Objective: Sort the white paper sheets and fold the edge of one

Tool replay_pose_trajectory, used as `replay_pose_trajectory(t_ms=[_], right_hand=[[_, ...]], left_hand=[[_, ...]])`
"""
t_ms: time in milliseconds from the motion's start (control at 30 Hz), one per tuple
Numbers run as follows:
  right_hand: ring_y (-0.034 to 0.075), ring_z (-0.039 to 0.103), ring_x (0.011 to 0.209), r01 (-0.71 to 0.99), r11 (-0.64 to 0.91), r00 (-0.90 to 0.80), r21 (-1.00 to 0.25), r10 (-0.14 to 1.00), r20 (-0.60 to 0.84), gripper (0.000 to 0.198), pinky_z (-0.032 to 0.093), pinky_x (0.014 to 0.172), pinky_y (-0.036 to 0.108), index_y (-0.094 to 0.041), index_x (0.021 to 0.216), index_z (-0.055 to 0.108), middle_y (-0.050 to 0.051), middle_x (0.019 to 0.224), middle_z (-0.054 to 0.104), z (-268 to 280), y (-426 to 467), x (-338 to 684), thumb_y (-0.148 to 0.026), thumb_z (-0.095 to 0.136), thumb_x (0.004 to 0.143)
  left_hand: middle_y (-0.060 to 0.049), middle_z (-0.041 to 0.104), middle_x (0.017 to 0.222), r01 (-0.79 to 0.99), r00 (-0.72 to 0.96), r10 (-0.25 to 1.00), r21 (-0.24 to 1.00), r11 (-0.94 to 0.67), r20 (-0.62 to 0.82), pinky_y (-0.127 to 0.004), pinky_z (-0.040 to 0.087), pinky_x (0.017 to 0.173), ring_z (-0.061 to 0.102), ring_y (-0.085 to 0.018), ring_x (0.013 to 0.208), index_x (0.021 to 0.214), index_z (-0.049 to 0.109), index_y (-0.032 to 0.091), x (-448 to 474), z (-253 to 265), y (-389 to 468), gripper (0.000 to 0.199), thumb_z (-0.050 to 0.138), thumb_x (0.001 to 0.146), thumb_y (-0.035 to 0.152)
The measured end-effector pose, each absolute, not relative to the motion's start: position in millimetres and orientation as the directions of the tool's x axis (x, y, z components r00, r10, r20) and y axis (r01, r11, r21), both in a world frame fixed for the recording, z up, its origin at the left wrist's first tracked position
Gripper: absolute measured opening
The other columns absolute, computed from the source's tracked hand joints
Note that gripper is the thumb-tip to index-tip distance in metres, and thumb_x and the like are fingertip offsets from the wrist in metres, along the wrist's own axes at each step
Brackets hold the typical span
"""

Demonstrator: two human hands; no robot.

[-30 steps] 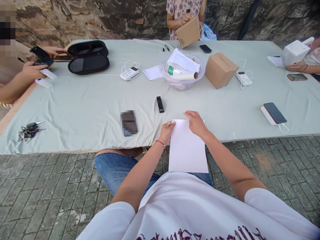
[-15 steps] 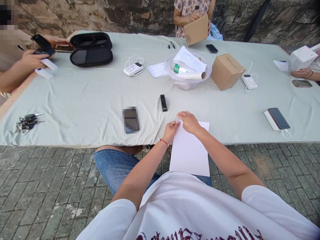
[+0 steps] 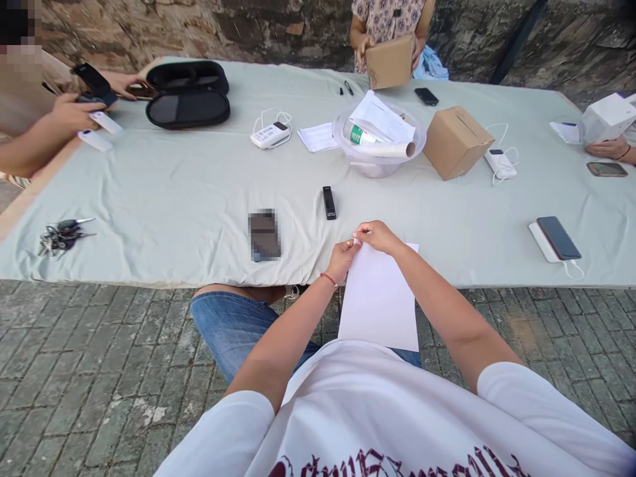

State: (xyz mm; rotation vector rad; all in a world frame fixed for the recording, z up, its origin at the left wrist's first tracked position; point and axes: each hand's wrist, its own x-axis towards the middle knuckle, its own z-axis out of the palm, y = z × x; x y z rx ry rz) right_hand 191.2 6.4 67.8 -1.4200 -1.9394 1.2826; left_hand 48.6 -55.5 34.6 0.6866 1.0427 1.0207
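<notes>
Both hands meet at the far left corner of the white sheet of paper (image 3: 378,298). The sheet lies with its long axis running from the person's lap out toward the table (image 3: 173,199); the far short edge rests on the cloth at the table's near edge, and the rest hangs over the gap toward the body. The left hand (image 3: 344,258) pinches that corner from the left, thumb and forefinger closed on the paper edge. The right hand (image 3: 378,236) comes in from the right with the forearm crossing over the sheet, fingertips bunched and pinching at the same corner, touching the left hand's fingers. Neither hand is nearer: both are on it. Whether the right hand grips only paper or something small as well, I cannot tell. Left wrist bent up, elbow low by the knee; right wrist flat, elbow out to the right. Just beyond the hands on the cloth: a small black stick-shaped device (image 3: 328,202) and a dark phone (image 3: 264,234) to the left, both apart from the sheet.
</notes>
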Motion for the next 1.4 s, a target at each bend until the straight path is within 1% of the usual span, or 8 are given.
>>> replay_pose_trajectory(t_ms=[100, 167, 500, 700, 900, 1133, 1300, 1400], right_hand=[[0.011, 0.045, 0.059, 0.486, -0.056, -0.382, -0.872, 0.884, -0.270, 0.030, 0.034, 0.055, 0.025, -0.019, 0.074, 0.067, -0.003, 0.066, 0.057, 67.1, 9.8, 191.0, -0.049, 0.063, 0.077], [0.011, 0.042, 0.057, 0.472, -0.091, -0.396, -0.877, 0.867, -0.303, 0.033, 0.033, 0.054, 0.025, -0.019, 0.074, 0.067, -0.004, 0.063, 0.054, 67.8, 11.7, 191.5, -0.051, 0.063, 0.076], [0.011, 0.043, 0.058, 0.526, -0.049, -0.382, -0.849, 0.878, -0.287, 0.029, 0.032, 0.054, 0.025, -0.018, 0.076, 0.067, -0.003, 0.065, 0.055, 73.3, 11.8, 191.8, -0.046, 0.060, 0.077], [0.013, 0.052, 0.069, 0.510, -0.001, -0.442, -0.860, 0.857, -0.263, 0.025, 0.038, 0.063, 0.026, -0.018, 0.078, 0.069, 0.000, 0.076, 0.063, 74.2, 12.0, 188.9, -0.041, 0.063, 0.075], [0.013, 0.050, 0.066, 0.500, -0.018, -0.438, -0.866, 0.857, -0.271, 0.023, 0.038, 0.062, 0.027, -0.017, 0.076, 0.068, 0.000, 0.073, 0.062, 70.3, 13.1, 188.0, -0.039, 0.062, 0.075], [0.012, 0.045, 0.063, 0.510, -0.044, -0.437, -0.859, 0.847, -0.303, 0.025, 0.035, 0.058, 0.026, -0.018, 0.076, 0.068, -0.002, 0.070, 0.058, 71.8, 14.1, 188.9, -0.042, 0.062, 0.075], [0.012, 0.046, 0.062, 0.531, 0.005, -0.459, -0.847, 0.842, -0.282, 0.024, 0.035, 0.058, 0.026, -0.018, 0.075, 0.067, -0.001, 0.071, 0.060, 72.3, 15.8, 187.4, -0.041, 0.062, 0.076], [0.012, 0.047, 0.063, 0.543, 0.026, -0.461, -0.839, 0.844, -0.273, 0.022, 0.036, 0.060, 0.026, -0.017, 0.073, 0.068, -0.001, 0.072, 0.062, 72.3, 16.2, 183.7, -0.038, 0.060, 0.076]], left_hand=[[0.002, 0.053, 0.055, -0.368, 0.142, 0.918, 0.842, 0.396, -0.370, -0.024, 0.032, 0.049, 0.043, -0.008, 0.049, 0.060, 0.052, 0.016, 46.8, 35.4, -56.1, 0.043, 0.081, 0.064, 0.047], [0.002, 0.052, 0.056, -0.387, 0.142, 0.915, 0.829, 0.403, -0.378, -0.024, 0.033, 0.049, 0.044, -0.008, 0.050, 0.060, 0.051, 0.016, 45.7, 35.4, -56.1, 0.042, 0.081, 0.063, 0.046], [0.003, 0.052, 0.054, -0.419, 0.134, 0.912, 0.812, 0.407, -0.388, -0.024, 0.033, 0.049, 0.044, -0.008, 0.048, 0.062, 0.052, 0.017, 42.9, 33.6, -55.9, 0.043, 0.082, 0.061, 0.046], [0.000, 0.057, 0.059, -0.416, 0.152, 0.909, 0.809, 0.414, -0.387, -0.025, 0.036, 0.050, 0.049, -0.010, 0.051, 0.064, 0.056, 0.015, 43.3, 33.2, -55.5, 0.042, 0.082, 0.060, 0.047], [0.001, 0.054, 0.057, -0.409, 0.135, 0.915, 0.819, 0.402, -0.381, -0.024, 0.032, 0.048, 0.045, -0.008, 0.049, 0.063, 0.055, 0.015, 42.6, 29.2, -55.5, 0.042, 0.083, 0.061, 0.046], [0.002, 0.053, 0.055, -0.438, 0.134, 0.911, 0.801, 0.409, -0.391, -0.024, 0.035, 0.050, 0.047, -0.009, 0.049, 0.060, 0.052, 0.016, 42.3, 32.4, -55.6, 0.042, 0.083, 0.059, 0.044], [0.001, 0.056, 0.058, -0.438, 0.150, 0.911, 0.800, 0.411, -0.385, -0.024, 0.037, 0.052, 0.049, -0.010, 0.052, 0.063, 0.055, 0.015, 42.3, 31.8, -55.4, 0.040, 0.083, 0.060, 0.043], [0.002, 0.053, 0.057, -0.451, 0.143, 0.915, 0.798, 0.399, -0.377, -0.024, 0.034, 0.050, 0.045, -0.008, 0.050, 0.061, 0.051, 0.016, 42.5, 29.2, -55.6, 0.043, 0.082, 0.062, 0.045]])
